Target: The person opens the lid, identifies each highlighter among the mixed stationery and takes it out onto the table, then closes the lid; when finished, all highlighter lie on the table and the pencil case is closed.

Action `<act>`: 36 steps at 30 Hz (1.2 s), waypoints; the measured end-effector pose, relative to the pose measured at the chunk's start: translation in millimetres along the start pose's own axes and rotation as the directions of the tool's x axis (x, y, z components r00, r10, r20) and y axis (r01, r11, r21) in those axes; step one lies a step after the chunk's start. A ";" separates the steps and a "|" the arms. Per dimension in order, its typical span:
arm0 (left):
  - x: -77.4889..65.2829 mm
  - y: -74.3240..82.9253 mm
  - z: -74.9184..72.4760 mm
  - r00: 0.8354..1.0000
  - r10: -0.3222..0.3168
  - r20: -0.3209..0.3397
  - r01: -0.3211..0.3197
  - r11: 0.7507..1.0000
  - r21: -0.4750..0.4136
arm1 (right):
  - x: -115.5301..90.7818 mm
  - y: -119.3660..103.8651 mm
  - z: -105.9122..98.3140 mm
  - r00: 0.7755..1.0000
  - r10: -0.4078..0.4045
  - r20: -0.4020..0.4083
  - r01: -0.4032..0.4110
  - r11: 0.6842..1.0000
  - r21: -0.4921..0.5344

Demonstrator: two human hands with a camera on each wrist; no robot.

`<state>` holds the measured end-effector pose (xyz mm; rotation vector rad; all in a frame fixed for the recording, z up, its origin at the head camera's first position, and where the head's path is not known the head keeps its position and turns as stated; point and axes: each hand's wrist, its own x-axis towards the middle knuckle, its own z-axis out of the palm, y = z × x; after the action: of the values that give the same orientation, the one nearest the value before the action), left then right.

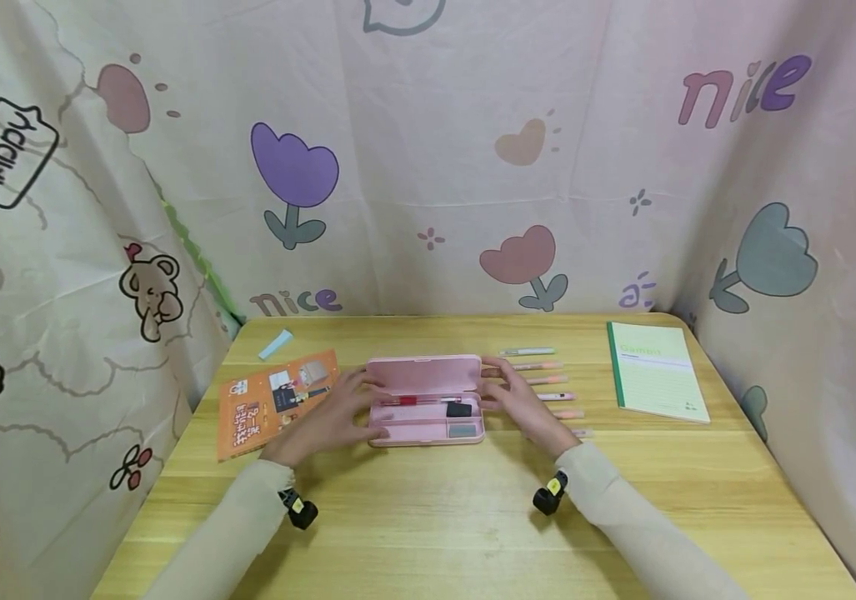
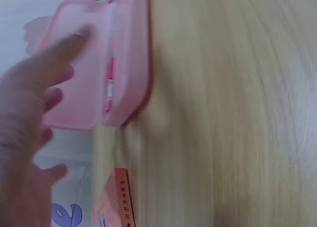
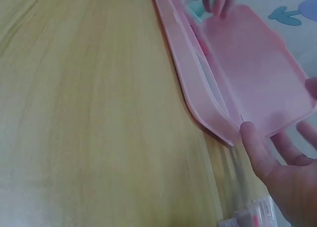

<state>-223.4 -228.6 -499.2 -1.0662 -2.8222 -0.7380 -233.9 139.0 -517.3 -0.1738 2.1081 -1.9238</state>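
A pink pencil case [image 1: 416, 435] lies on the table with its lid [image 1: 424, 373] raised at the back. Inside are a red pen [image 1: 408, 401], a small black object [image 1: 459, 410] and a grey block [image 1: 462, 431] in the front right compartment. My left hand [image 1: 330, 421] is at the case's left end, fingers spread; in the left wrist view its index finger [image 2: 62, 53] reaches across the lid. At the right end is my right hand [image 1: 521, 406], thumb [image 3: 255, 145] at the hinge corner and other fingers around the lid's edge.
An orange booklet [image 1: 255, 412] lies left of the case, with a light blue strip [image 1: 275, 344] behind it. Several pens [image 1: 557, 397] lie in a column beside my right hand. A green-spined notebook [image 1: 660, 375] lies farther right. A printed curtain [image 1: 412, 167] surrounds the table.
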 end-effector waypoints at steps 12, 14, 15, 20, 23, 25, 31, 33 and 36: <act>-7.1 11.9 -1.9 0.937 -0.302 -0.174 0.225 0.905 -0.360 | -17.5 0.8 -0.4 0.997 -0.076 0.029 0.081 0.954 -0.289; -8.7 12.9 5.0 0.947 -0.307 -0.098 0.254 0.898 -0.359 | -19.0 2.6 -0.4 0.987 -0.141 0.072 0.158 0.919 -0.360; -10.0 13.6 8.5 0.948 -0.310 -0.068 0.268 0.896 -0.353 | -19.5 3.6 -0.6 0.981 -0.167 0.095 0.191 0.901 -0.390; -14.7 15.8 21.8 0.956 -0.294 -0.012 0.279 0.917 -0.286 | -22.9 6.9 0.7 0.961 -0.195 0.198 0.267 0.846 -0.461; -14.9 17.4 24.6 0.963 -0.271 0.000 0.262 0.931 -0.253 | -24.2 8.8 2.2 0.955 -0.193 0.227 0.283 0.826 -0.488; -14.6 18.5 25.1 0.964 -0.265 0.003 0.258 0.936 -0.241 | -25.0 9.6 3.2 0.952 -0.201 0.231 0.295 0.808 -0.510; -14.5 21.1 25.6 0.963 -0.270 -0.001 0.263 0.939 -0.222 | -26.6 7.9 7.0 0.948 -0.216 0.234 0.311 0.785 -0.536; -14.5 21.4 25.9 0.965 -0.262 -0.008 0.254 0.943 -0.216 | -26.9 7.4 8.3 0.945 -0.227 0.237 0.323 0.769 -0.552; -14.3 21.6 26.6 0.971 -0.239 -0.020 0.231 0.955 -0.187 | -27.7 6.7 10.1 0.943 -0.234 0.237 0.331 0.744 -0.581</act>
<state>-195.4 -211.5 -516.6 -0.7258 -2.9221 -1.0456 -203.9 137.7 -521.2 -0.7910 2.6429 -1.2081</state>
